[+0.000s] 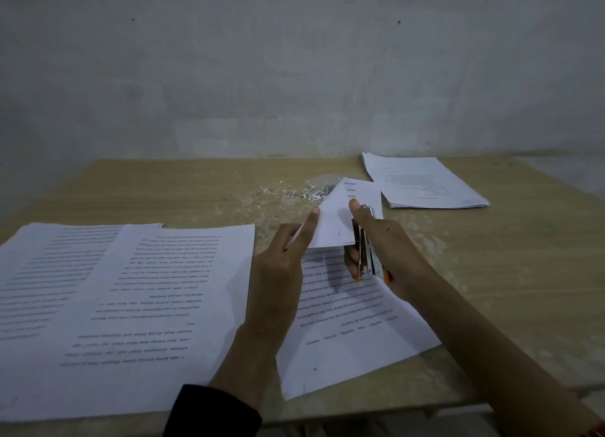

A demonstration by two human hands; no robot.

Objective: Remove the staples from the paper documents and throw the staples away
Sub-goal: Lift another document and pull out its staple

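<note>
A printed paper document lies on the wooden table in front of me, its far corner folded up. My left hand pinches that raised corner between thumb and fingers. My right hand grips a small metal stapler with orange trim, its nose pressed against the folded corner's right edge. A scatter of removed staples lies on the table just beyond the corner. No staple in the paper can be made out.
Two loose printed sheets overlap on the left of the table. A neat stack of documents rests at the back right. A grey wall rises straight behind the table. The table's near edge runs below my forearms.
</note>
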